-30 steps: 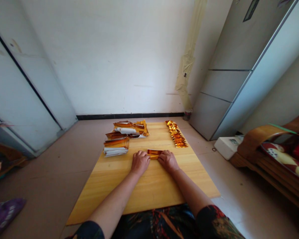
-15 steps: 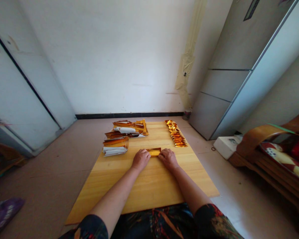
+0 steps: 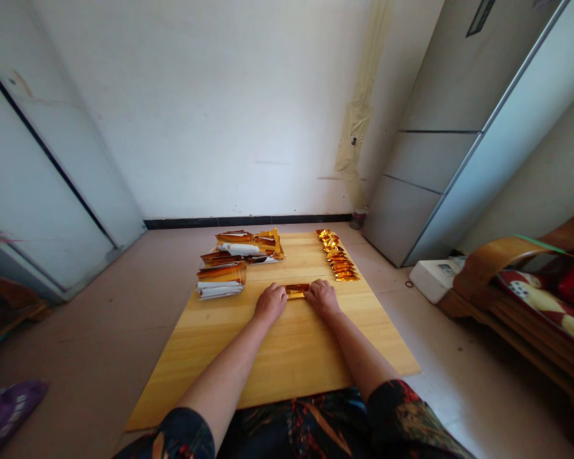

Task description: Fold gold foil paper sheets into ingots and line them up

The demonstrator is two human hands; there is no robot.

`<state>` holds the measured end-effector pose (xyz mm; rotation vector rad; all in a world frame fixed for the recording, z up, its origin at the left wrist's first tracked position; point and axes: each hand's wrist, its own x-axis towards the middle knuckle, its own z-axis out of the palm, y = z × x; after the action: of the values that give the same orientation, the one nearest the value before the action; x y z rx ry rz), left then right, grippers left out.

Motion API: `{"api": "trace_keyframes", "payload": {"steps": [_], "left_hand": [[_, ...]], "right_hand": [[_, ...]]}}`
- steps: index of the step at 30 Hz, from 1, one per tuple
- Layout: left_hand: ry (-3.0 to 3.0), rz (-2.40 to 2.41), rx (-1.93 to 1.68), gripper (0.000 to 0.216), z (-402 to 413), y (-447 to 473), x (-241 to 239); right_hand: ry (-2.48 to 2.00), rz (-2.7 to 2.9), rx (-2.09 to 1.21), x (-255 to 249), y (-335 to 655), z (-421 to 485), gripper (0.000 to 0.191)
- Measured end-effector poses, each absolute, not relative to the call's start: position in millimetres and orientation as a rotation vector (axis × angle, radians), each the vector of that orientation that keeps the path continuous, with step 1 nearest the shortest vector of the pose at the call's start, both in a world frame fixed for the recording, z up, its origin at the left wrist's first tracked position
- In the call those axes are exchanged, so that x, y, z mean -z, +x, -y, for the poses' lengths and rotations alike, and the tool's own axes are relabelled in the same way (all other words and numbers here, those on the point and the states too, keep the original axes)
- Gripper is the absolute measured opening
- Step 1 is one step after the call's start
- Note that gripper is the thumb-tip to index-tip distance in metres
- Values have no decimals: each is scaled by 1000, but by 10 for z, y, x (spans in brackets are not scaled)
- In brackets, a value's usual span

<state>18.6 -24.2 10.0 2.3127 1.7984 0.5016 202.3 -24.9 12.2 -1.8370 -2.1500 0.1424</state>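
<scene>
Wrapper of amber film (image 3: 297, 291), in head view near middle of wooden table (image 3: 287, 357), held at left end in closed fingers of left hand (image 3: 271, 303), at right end in those of right hand (image 3: 322, 298); how tightly, not possible to tell. On table's far left part, piled wrappers (image 3: 222, 274), amber and white; on its far right, row of gold packets (image 3: 338, 261).

Foil wrapper (image 3: 297, 292): ends hidden by left hand (image 3: 271, 302), right hand (image 3: 323, 298); purple bag (image 3: 10, 411) cut by left edge.

Central wrapper (image 3: 297, 291) amber-brown; packets (image 3: 338, 260) gold-orange; tabletop (image 3: 287, 350) yellow, wood-grained; sleeve (image 3: 404, 411) dark, red-and-tan print; refrigerator (image 3: 440, 159) grey.
</scene>
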Motion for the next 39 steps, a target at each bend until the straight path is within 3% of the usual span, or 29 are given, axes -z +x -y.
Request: {"api": "trace_keyframes", "payload": {"steps": [13,39], "left_hand": [[2270,-1956,-172,27,203,237,-197],[2175,-1976,-53,34,92,280,-209]], "right_hand": [[-1918,2130,-135,-146,1973,176,22],[-1964,2139,-110,-201,1921,205,21]]}}
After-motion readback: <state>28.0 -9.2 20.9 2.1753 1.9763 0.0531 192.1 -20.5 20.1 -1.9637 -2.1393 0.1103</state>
